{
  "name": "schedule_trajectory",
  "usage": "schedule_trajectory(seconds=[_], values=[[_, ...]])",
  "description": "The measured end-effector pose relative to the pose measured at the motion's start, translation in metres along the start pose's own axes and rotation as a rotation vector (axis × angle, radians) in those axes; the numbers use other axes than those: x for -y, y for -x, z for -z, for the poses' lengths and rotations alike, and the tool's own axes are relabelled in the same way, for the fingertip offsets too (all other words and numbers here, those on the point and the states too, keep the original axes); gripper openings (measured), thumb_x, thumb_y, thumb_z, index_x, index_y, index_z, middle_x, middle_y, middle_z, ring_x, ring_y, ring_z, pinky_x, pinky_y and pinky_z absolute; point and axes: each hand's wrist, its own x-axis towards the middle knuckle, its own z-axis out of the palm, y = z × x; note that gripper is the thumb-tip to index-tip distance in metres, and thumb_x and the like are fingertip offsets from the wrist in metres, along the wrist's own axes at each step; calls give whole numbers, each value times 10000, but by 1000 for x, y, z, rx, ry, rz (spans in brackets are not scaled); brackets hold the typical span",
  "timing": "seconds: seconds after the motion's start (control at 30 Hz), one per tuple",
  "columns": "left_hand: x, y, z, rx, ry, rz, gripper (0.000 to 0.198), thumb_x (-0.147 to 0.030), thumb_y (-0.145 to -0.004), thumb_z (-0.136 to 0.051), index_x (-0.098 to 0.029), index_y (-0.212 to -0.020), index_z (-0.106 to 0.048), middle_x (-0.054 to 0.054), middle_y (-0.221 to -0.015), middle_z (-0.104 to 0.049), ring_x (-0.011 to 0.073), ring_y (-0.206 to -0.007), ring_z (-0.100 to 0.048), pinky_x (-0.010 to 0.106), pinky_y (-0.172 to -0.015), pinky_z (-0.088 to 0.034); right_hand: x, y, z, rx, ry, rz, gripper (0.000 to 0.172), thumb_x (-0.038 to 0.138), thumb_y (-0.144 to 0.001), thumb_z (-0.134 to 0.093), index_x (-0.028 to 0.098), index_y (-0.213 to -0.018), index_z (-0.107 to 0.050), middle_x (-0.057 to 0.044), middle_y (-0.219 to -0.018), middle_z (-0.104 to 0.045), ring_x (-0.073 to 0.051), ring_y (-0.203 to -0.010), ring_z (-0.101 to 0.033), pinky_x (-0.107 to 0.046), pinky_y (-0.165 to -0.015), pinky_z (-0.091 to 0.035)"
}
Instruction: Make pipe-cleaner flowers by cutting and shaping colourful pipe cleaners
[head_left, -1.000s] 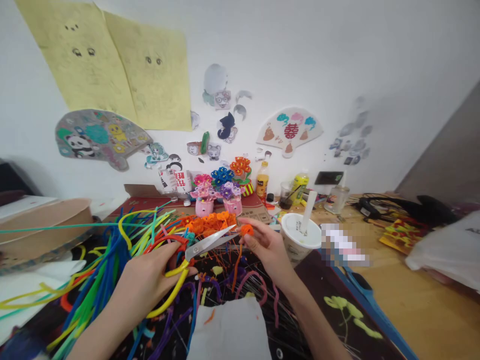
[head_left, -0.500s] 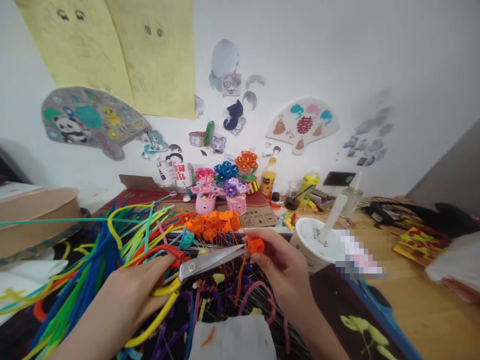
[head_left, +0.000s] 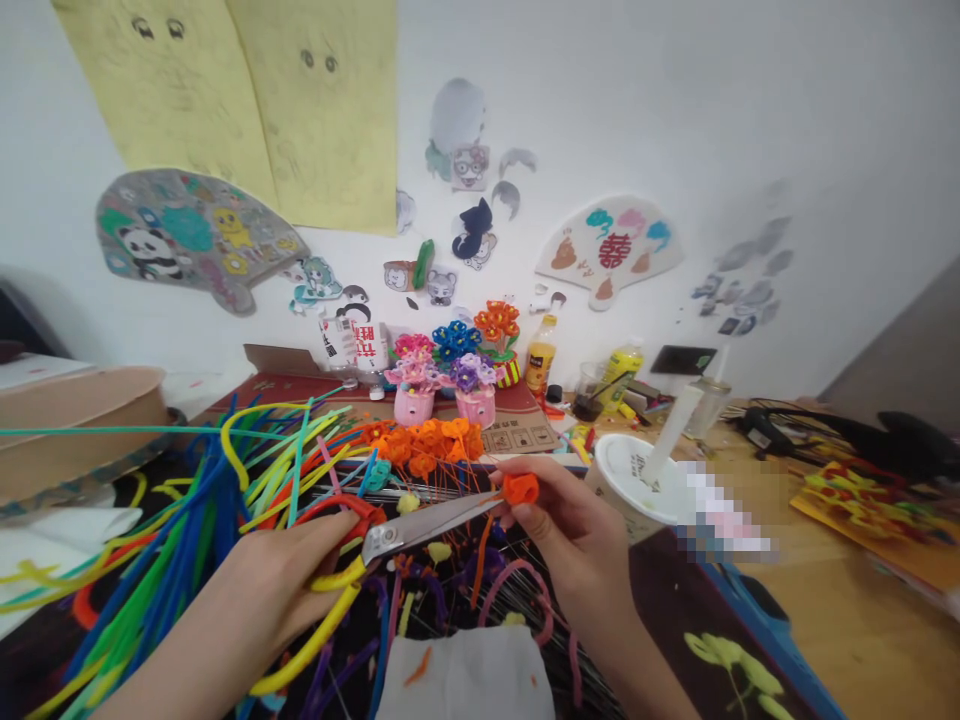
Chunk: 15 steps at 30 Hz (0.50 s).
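My left hand (head_left: 300, 575) is closed on the red and yellow handles of a pair of scissors (head_left: 427, 525), whose blades look nearly together. The blade tips reach an orange pipe-cleaner flower (head_left: 521, 488), pinched between the thumb and fingers of my right hand (head_left: 566, 525). Whether the tips are cutting or only touching it, I cannot tell. Just behind sits a cluster of orange pipe-cleaner flowers (head_left: 424, 445) on thin wire stems. Below my hands, purple and pink pipe-cleaner pieces and wires lie over a dark surface, next to a white paper (head_left: 465, 675) bearing orange scraps.
Bundles of coloured pipe cleaners (head_left: 180, 540) spread at left beside a round tan box (head_left: 82, 425). A lidded cup (head_left: 637, 475) with a straw stands close to my right hand. Flower pots (head_left: 476, 405) and a juice bottle (head_left: 540, 355) stand at the back. Pale yellow petals (head_left: 720, 650) lie front right.
The scissor blades have drawn closer together at the orange flower. The flower shows slightly turned in my right hand. The whole view has shifted a little.
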Motion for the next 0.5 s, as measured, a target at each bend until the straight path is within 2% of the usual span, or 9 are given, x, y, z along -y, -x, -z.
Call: schedule_trajectory(seconds=[0.17, 0.27, 0.4, 0.5], values=[[-6, 0, 2, 52, 11, 46, 211, -346, -767, -453, -241, -716, -629, 45, -660, -724, 233, -559, -688, 267, -552, -502, 1, 0, -3, -16, -62, -1, 162, 203, -843, -703, 259, -984, -758, -21, -869, -746, -142, -646, -705, -228, -599, -586], [-7, 1, 4, 68, 5, 49, 241, -367, -784, -440, -233, -742, -636, 57, -690, -734, 237, -581, -696, 269, -568, -504, 2, 0, -4, -29, -64, 6, 170, 182, -838, -702, 261, -977, -761, -17, -865, -750, -138, -650, -704, -219, -599, -586], [-7, 1, 6, 47, -9, 20, 344, -437, -831, -422, -208, -817, -679, 80, -733, -759, 262, -646, -730, 277, -596, -517, 3, 1, -5, -41, -44, 23, 160, 190, -842, -700, 259, -973, -759, -20, -893, -755, -139, -662, -706, -222, -604, -591], [-9, 2, 7, -25, 17, 9, 257, -399, -774, -492, -234, -730, -683, 40, -657, -749, 226, -560, -713, 238, -529, -501, 3, 2, -5, -55, -24, 38, 136, 225, -844, -705, 246, -968, -758, -33, -890, -756, -148, -646, -698, -238, -584, -591]])
